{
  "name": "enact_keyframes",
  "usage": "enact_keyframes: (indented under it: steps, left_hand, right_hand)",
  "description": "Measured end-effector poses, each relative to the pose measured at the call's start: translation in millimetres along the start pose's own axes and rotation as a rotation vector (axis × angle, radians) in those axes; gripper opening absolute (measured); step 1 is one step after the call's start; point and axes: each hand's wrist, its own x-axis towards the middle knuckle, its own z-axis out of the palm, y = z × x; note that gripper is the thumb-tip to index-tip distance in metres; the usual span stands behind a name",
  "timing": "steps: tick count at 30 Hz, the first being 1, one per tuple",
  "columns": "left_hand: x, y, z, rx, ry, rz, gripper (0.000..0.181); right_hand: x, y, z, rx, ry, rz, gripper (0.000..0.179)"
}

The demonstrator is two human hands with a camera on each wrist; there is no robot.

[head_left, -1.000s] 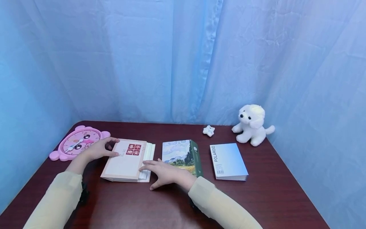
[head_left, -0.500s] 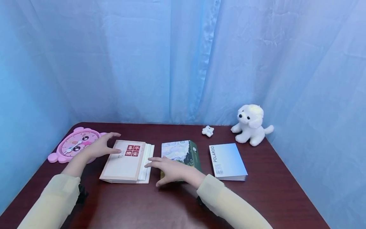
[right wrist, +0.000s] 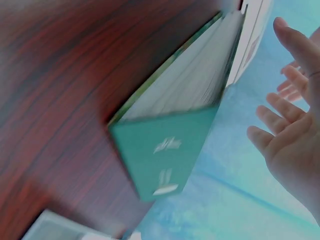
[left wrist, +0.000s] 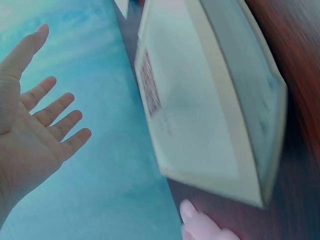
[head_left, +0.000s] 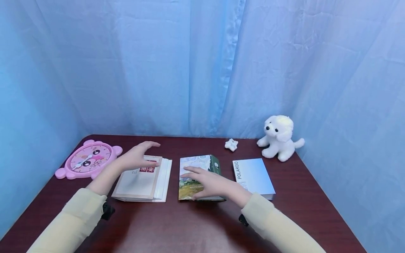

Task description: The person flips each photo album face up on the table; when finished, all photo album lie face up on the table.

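Observation:
Over the cream album with red square characters, my left hand hovers with fingers spread and holds nothing. In the left wrist view the left hand shows its palm, apart from the album. My right hand is above the landscape-painted photo album, thumb and fingers extended. The right wrist view shows this album's green spine and page edges, with the right hand off to its side, holding nothing.
A blue-white POLAROID album lies right of the painted one. A pink clock lies at the left edge of the dark wooden table. At the back right are a white star and a plush dog. Blue curtains surround the table.
My left hand has left the cream album's left side and moved right, over it. My right hand has moved right from the cream album's edge to above the painted album. The albums have stayed put.

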Motion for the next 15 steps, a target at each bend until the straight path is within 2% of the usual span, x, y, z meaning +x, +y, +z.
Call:
enact_keyframes:
  steps: [4, 8, 15]
  left_hand:
    - [7.8, 17.6, 9.5, -0.003, -0.007, 0.010, 0.069]
    - [16.4, 36.8, 22.1, -0.002, -0.018, -0.002, 0.069]
    - [32.8, 59.4, 45.2, 0.024, -0.003, -0.026, 0.064]
  right_hand:
    - [-13.2, 11, -2, -0.026, 0.054, -0.004, 0.071]
    - [-27.9, 22, -3, -0.032, 0.087, 0.026, 0.070]
    - [-52.9, 40, 0, -0.014, 0.124, 0.056, 0.068]
